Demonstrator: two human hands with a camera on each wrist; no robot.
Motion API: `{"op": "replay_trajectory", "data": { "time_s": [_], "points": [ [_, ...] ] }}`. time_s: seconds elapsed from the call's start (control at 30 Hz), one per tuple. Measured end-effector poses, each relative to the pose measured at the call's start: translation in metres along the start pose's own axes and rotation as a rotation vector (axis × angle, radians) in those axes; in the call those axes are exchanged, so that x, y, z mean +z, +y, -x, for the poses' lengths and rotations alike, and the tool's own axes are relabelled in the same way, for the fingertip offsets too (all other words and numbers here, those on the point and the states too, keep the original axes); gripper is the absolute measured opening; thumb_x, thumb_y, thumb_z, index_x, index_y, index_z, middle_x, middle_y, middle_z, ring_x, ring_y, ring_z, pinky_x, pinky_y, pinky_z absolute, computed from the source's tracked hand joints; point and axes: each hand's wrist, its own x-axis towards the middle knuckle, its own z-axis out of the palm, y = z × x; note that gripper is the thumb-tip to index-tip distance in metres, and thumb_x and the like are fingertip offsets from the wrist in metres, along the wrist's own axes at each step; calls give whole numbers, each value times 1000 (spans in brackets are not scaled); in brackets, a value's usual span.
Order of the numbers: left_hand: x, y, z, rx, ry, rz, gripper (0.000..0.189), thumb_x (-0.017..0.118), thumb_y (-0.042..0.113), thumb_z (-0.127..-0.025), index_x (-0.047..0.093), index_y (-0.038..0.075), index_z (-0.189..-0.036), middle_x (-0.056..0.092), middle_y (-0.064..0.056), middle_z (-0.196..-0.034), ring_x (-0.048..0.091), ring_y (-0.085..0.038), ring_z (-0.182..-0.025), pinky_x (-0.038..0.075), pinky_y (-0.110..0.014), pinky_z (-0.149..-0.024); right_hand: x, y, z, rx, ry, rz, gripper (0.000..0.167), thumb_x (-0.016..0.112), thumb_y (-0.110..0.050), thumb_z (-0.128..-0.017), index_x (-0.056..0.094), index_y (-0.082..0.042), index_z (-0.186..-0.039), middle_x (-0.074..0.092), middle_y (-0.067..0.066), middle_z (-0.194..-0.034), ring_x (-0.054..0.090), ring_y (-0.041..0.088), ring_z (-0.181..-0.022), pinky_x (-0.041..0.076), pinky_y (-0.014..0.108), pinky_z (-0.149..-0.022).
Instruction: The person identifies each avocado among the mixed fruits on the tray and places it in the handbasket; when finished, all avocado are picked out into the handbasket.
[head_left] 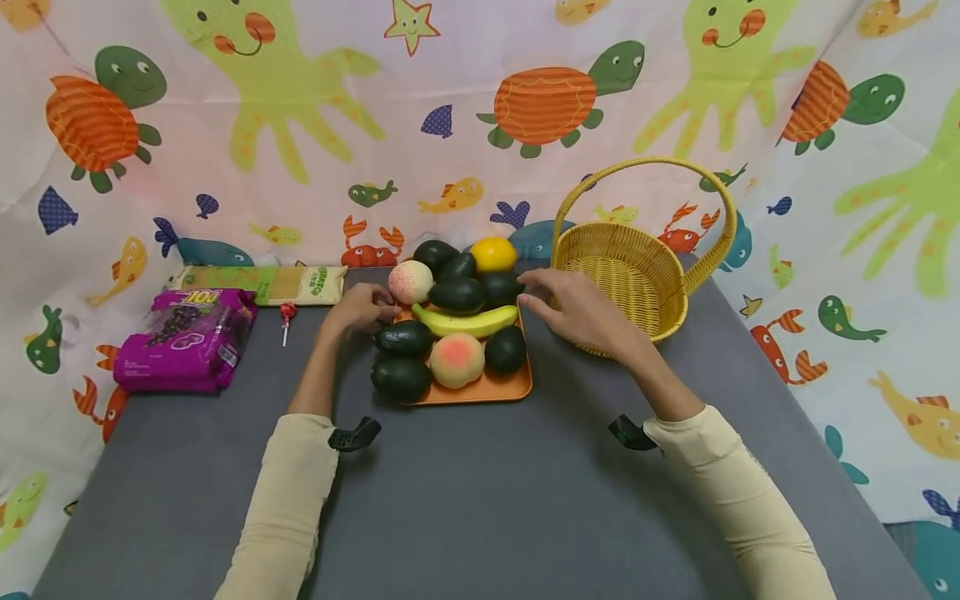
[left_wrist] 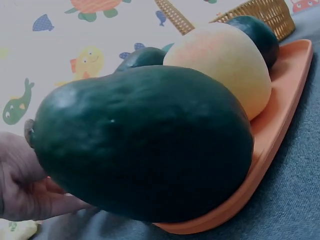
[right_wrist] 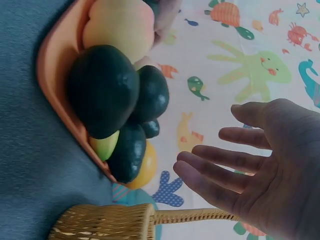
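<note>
An orange tray carries several dark green avocados, two peaches, a banana and a yellow round fruit. At the tray's left edge is my left hand, its fingertips beside the pale pink peach and an avocado. In the left wrist view a large avocado hides part of that hand, so its hold is unclear. On the other side, my right hand reaches toward the tray's right edge. Its fingers are spread and hold nothing in the right wrist view.
A yellow wicker basket with a tall handle stands behind my right hand. To the left lie a purple grape-printed package, a long green and clear packet and a red lollipop. A sea-animal printed cloth surrounds the grey table.
</note>
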Motion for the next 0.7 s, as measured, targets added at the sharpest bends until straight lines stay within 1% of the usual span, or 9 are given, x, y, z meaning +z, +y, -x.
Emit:
{"op": "replay_trajectory", "data": {
  "time_s": [0.1, 0.2, 0.33, 0.43, 0.53, 0.7],
  "points": [
    [0, -1, -4, 6, 41, 12, 30, 70, 21, -100, 65, -1, -121, 70, -9, -101, 64, -15, -89, 57, -24, -67, 1, 2, 2, -9, 1, 3, 34, 63, -26, -106, 67, -6, -134, 75, 13, -125, 74, 25, -104, 63, 46, -91],
    [1, -1, -6, 8, 63, 35, 28, 71, 19, -99, 65, 1, -119, 70, -7, -98, 63, -14, -87, 55, -23, -66, 2, 1, 4, -5, -2, 5, 32, 63, -26, -106, 69, -6, -130, 76, 13, -121, 74, 25, -102, 63, 47, -90],
    [4, -4, -7, 9, 44, 42, 26, 70, 17, -99, 62, 1, -118, 70, -8, -101, 62, -14, -85, 54, -23, -65, 7, 0, 7, 19, -32, 15, 32, 63, -27, -106, 69, -7, -131, 77, 10, -117, 74, 22, -99, 64, 45, -87],
    [4, -7, -6, 5, 36, 60, 26, 70, 16, -99, 60, 0, -116, 69, -8, -99, 61, -14, -83, 52, -25, -64, 13, -3, 6, 30, -57, 15, 36, 62, -27, -107, 65, -7, -135, 78, 10, -113, 75, 22, -97, 64, 42, -83],
    [5, -11, -5, -3, 46, 88, 26, 70, 18, -99, 59, 1, -116, 68, -7, -99, 61, -14, -82, 52, -25, -64, 20, -6, 6, 35, -65, 18, 40, 62, -28, -106, 61, -6, -140, 78, 11, -112, 76, 23, -97, 64, 41, -82],
    [9, -14, -7, -28, 42, 122, 27, 69, 20, -100, 59, 3, -118, 67, -7, -103, 65, -12, -85, 56, -24, -67, 30, -6, 13, 57, -94, 37, 48, 63, -34, -106, 58, -5, -144, 75, 13, -120, 73, 26, -106, 63, 43, -86]
  ]
}}
